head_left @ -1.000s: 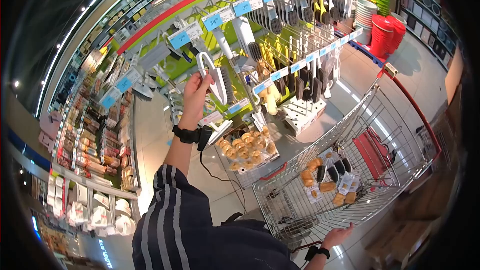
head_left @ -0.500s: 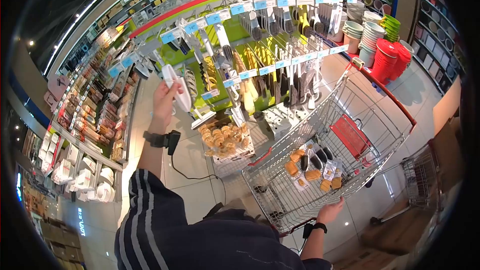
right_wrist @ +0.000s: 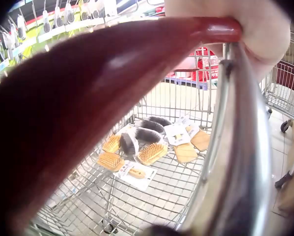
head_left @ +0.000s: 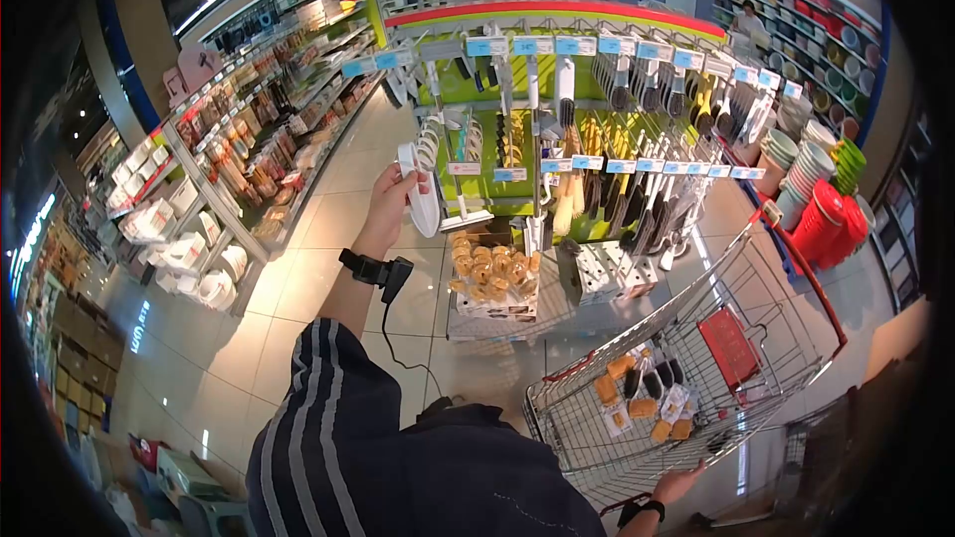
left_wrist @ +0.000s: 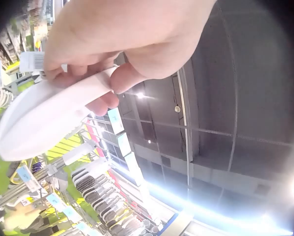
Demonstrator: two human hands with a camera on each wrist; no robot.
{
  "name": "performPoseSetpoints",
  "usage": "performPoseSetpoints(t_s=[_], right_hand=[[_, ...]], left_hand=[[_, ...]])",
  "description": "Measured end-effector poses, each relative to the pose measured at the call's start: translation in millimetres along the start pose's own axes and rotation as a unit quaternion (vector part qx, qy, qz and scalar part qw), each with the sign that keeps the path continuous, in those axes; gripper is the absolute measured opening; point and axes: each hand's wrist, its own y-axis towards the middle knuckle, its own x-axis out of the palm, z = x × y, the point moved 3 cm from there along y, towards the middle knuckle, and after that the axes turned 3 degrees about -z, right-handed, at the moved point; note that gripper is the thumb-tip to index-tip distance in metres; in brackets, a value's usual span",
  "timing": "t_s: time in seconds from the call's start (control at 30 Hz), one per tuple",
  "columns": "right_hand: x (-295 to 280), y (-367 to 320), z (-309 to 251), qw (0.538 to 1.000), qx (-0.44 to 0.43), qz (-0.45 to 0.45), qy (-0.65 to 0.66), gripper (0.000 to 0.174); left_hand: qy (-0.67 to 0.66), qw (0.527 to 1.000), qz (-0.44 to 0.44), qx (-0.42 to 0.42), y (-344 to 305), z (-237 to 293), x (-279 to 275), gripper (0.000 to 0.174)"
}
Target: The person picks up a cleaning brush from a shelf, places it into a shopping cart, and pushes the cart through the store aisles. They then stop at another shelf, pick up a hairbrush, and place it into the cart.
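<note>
My left hand [head_left: 390,207] grips a white scrub brush [head_left: 425,211] by its looped handle, held up before the display rack. In the left wrist view, the fingers curl round the handle and the smooth white back [left_wrist: 36,120] shows; its bristles are hidden. Low at the right, my right hand [head_left: 679,484] rests at the near end of the shopping cart [head_left: 557,438], its fingers fairly straight. From the right wrist, that hand [right_wrist: 265,29] appears beyond the cart's red bar [right_wrist: 112,64], by the metal frame. Packaged wooden hairbrushes [right_wrist: 152,153] and dark-bristled brushes [right_wrist: 149,135] lie in the cart.
Hanging brushes [head_left: 647,99] and blue price tags fill the rack ahead. A box of tan bundled scrubbers [head_left: 492,268] stands low before it. Red buckets [head_left: 831,224] are stacked at right. Shelves of packaged goods [head_left: 254,164] line the left aisle, and a cable trails from my left wrist.
The brush has come away from the rack and turned, so its bristles, seen earlier, no longer show. My view has swung left and taken in more aisle. The right hand stays by the cart.
</note>
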Motion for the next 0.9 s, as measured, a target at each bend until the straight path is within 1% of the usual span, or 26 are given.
performPoseSetpoints(t_s=[0.07,0.1,0.13,0.23,0.27,0.4,0.47,0.57,0.6,0.67,0.7,0.77,0.8,0.87,0.9], right_hand=[[7,12,33,0.998,-0.049,0.027,-0.002,0.059],[8,14,31,0.997,-0.072,0.04,-0.003,0.058],[6,10,32,0.999,-0.045,0.021,0.006,0.055],[8,9,45,0.995,-0.088,0.037,-0.002,0.055],[10,9,50,0.999,-0.04,0.021,0.023,0.062],[21,9,84,0.994,-0.092,-0.005,0.066,0.075],[25,8,101,0.989,-0.122,-0.02,0.075,0.08],[30,-7,116,0.988,-0.128,-0.032,0.083,0.084],[28,-15,115,0.989,-0.118,-0.037,0.084,0.085],[23,-30,113,0.991,-0.098,-0.045,0.084,0.086],[24,-31,121,0.987,-0.115,-0.044,0.099,0.086],[33,-27,147,0.979,-0.148,-0.042,0.131,0.087],[33,-33,148,0.981,-0.132,-0.048,0.133,0.086],[26,-42,151,0.984,-0.101,-0.061,0.131,0.085],[24,-48,153,0.985,-0.11,-0.056,0.121,0.084]], left_hand=[[-0.022,1.0,0.012,-0.008,-5,-5,-14,0.016],[-0.032,0.999,0.016,-0.012,-3,-7,-23,0.017],[-0.042,0.999,0.017,-0.014,-3,-7,-30,0.018],[-0.071,0.997,0.023,-0.03,-3,-11,-45,0.02],[-0.079,0.996,0.028,-0.039,-2,-12,-49,0.02],[-0.132,0.99,0.012,-0.055,1,-24,-65,0.02],[-0.131,0.989,0.013,-0.067,0,-26,-69,0.02],[-0.14,0.987,0.012,-0.08,6,-30,-74,0.02],[-0.144,0.986,0.011,-0.085,8,-33,-77,0.02],[-0.18,0.981,-0.018,-0.076,14,-36,-81,0.021],[-0.199,0.977,-0.033,-0.071,19,-39,-83,0.021],[-0.239,0.965,-0.043,-0.102,33,-46,-91,0.022],[-0.256,0.958,-0.048,-0.119,41,-46,-92,0.022],[-0.256,0.959,-0.011,-0.122,51,-36,-91,0.024],[-0.258,0.958,0.009,-0.121,57,-32,-91,0.025]])
